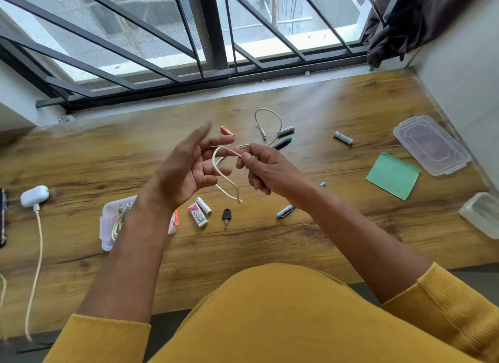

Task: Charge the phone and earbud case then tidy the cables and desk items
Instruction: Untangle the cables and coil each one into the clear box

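Above the wooden desk [270,241] my right hand [266,170] pinches a short cream cable [225,177] between thumb and fingers. The cable loops toward my left hand [189,170], whose fingers are spread and blurred beside the loop; its far end trails to the desk near a green-capped pen [282,143]. At the left edge a white earbud case [34,196] lies with a cream charging cable [37,254] plugged into it. A dark phone [2,219] is barely visible at the far left. A clear box [108,227] under my left forearm holds coiled cable.
Batteries [343,138], an orange one [226,130], an eraser [198,214], a key [226,216] and a blue battery [285,210] are scattered on the desk. A green sticky pad [393,175], a clear lid [432,145] and a container [483,214] sit right.
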A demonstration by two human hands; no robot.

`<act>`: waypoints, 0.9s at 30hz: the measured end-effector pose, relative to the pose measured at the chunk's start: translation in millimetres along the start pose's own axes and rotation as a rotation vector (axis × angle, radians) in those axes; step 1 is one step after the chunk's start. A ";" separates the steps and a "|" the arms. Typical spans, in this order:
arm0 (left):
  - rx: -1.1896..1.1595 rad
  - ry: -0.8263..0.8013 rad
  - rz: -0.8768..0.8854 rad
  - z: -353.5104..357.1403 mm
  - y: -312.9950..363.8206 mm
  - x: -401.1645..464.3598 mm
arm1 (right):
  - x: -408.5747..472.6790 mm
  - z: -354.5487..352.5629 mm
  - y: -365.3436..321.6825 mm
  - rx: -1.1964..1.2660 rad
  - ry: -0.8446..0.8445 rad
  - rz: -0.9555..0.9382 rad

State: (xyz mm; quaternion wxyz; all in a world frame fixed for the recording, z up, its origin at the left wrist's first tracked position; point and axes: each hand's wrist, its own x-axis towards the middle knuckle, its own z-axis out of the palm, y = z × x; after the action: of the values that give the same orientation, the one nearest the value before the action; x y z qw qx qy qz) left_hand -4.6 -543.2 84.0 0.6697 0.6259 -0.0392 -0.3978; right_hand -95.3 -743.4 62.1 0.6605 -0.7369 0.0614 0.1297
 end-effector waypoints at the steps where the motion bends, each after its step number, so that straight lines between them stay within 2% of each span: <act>1: 0.126 0.015 0.033 -1.4 1.5 0.7 | -1.3 0.0 -0.7 -0.040 -0.006 0.000; 4: 0.444 0.066 0.137 -4.7 4.1 3.8 | -5.1 1.3 -4.9 -0.118 -0.056 -0.006; 9: 0.771 0.118 0.183 -13.6 11.2 4.4 | -7.6 0.4 -6.5 -0.194 -0.145 -0.020; 16: 0.732 0.039 0.306 -28.8 13.2 -2.8 | -6.8 -17.5 -9.2 -0.244 -0.385 -0.004; 21: 0.775 0.099 0.367 -34.8 11.8 -1.9 | -3.2 -28.0 -16.6 -0.283 -0.493 -0.069; 24: 0.836 0.170 0.376 -35.5 10.4 -3.9 | -3.8 -31.7 -22.9 -0.186 -0.561 -0.140; 27: 0.850 0.218 0.392 -27.8 4.1 -5.8 | -2.9 -30.9 -28.1 0.040 -0.511 -0.236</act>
State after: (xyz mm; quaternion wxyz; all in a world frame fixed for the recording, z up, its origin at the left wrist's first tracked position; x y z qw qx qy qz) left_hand 8.8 -517.8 84.2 0.4171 0.8631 -0.2452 -0.1448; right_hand -87.3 -770.8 92.7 0.6796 -0.6691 -0.1910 0.2322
